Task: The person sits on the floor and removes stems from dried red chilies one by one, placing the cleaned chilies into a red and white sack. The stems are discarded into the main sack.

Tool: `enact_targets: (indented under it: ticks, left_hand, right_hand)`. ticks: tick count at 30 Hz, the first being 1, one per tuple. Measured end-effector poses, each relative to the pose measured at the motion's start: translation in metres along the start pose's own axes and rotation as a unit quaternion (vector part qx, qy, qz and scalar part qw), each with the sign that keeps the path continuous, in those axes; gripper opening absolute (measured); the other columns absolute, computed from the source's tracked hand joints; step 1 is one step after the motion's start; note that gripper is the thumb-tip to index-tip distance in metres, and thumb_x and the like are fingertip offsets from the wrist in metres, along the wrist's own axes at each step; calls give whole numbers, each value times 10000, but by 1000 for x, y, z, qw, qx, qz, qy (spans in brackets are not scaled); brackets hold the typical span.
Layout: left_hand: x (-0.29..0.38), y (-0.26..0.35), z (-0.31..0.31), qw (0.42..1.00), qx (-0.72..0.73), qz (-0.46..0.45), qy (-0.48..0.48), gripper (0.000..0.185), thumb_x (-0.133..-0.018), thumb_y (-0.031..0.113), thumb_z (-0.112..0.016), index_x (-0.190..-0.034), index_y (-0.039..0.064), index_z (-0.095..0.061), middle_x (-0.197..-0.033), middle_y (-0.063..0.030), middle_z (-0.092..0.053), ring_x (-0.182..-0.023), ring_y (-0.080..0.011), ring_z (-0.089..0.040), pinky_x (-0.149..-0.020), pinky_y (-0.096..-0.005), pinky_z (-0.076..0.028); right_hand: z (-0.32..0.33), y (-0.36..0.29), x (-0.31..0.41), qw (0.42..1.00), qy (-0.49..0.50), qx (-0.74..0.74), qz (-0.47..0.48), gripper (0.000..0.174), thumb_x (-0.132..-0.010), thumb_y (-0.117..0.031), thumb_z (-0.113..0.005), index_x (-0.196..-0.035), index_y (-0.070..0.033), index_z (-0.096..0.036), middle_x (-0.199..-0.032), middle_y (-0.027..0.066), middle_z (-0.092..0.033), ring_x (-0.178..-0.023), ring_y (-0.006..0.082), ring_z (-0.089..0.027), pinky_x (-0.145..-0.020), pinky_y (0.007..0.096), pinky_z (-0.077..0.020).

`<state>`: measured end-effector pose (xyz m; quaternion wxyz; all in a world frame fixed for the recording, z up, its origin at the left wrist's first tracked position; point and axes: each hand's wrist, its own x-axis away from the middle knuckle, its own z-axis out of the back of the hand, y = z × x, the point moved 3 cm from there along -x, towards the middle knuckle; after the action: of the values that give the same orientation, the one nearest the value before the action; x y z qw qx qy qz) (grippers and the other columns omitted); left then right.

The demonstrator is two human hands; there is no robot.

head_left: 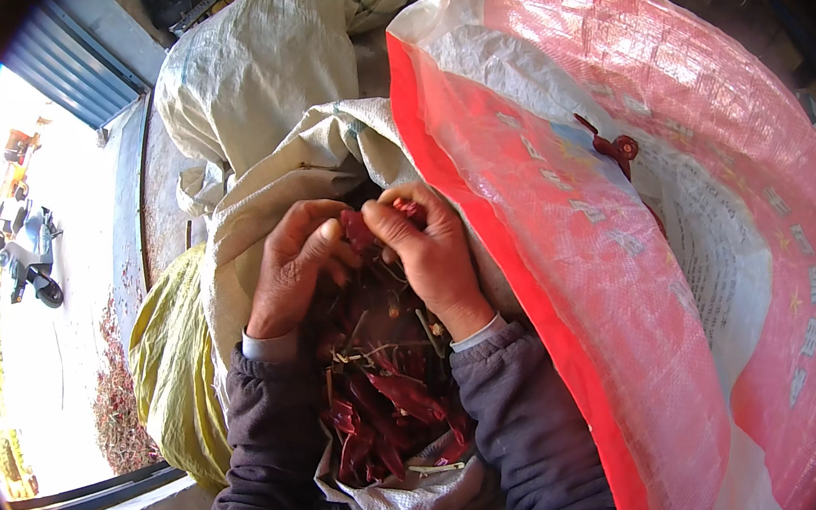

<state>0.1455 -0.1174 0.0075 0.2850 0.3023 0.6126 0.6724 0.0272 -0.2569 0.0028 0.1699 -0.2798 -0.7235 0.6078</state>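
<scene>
My left hand (pixel 299 265) and my right hand (pixel 430 256) meet over the mouth of an open off-white woven sack (pixel 236 243). Between their fingertips is a dark red dried chili pepper (pixel 358 233), which both hands grip. More red chili (pixel 411 211) shows within the curled fingers of my right hand. Below the hands, dried red chili peppers (pixel 378 418) lie in the sack among pale stems (pixel 436 468). My right forearm rests close beside the red edge of a large open pink woven plastic bag (pixel 600 292).
A few dark red chilies (pixel 616 149) lie inside the pink bag, which bears writing. Behind stands a full white sack (pixel 263 72); a yellow sack (pixel 180 365) leans at the left. Beyond the doorway are a scooter (pixel 34 254) and a heap of reddish plant scraps (pixel 123 404).
</scene>
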Motion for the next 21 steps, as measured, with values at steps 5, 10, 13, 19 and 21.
enact_targets:
  ticks: [5, 10, 13, 19, 21]
  left_hand:
    - [-5, -10, 12, 876, -457, -114, -106, 416, -825, 121, -793, -1209, 9, -679, -1130, -148, -745, -956, -339, -714, -880, -416, -562]
    - [-1, -13, 17, 919, -374, -66, -103, 340, -805, 47, -757, -1138, 2, -704, -1087, -158, -745, -990, -330, -711, -898, -400, -551]
    - [-2, -8, 21, 956, -291, -35, -30, 246, -846, -14, -709, -1091, 4, -705, -1004, -120, -736, -941, -236, -702, -855, -344, -549]
    - [-4, -3, 23, 998, -53, -12, 24, 181, -920, -36, -662, -1094, 12, -671, -989, -47, -712, -882, -124, -650, -795, -272, -534]
    - [-3, -2, 24, 999, 12, 16, 45, 186, -936, -39, -650, -1115, 13, -656, -1015, -39, -712, -880, -110, -646, -790, -257, -530]
  right_hand:
    - [0, 2, 1, 980, 22, -187, -65, 138, -1020, -115, -658, -1099, -27, -587, -964, 60, -699, -822, 129, -704, -750, 293, -631]
    - [3, 1, 0, 985, 42, -155, -68, 150, -1023, -171, -675, -1058, -53, -589, -859, 24, -640, -656, 78, -600, -556, 235, -522]
    - [6, 3, -2, 989, 59, -120, -67, 189, -1008, -244, -716, -954, -84, -631, -725, -43, -534, -575, 38, -480, -461, 216, -386]
    - [4, 4, -1, 996, 60, 59, 29, 231, -964, -244, -779, -876, -55, -679, -693, -62, -541, -608, 20, -467, -510, 221, -386]
    - [1, 3, 1, 994, 48, 89, 36, 219, -953, -226, -790, -893, -35, -700, -713, -57, -569, -634, 18, -473, -549, 222, -401]
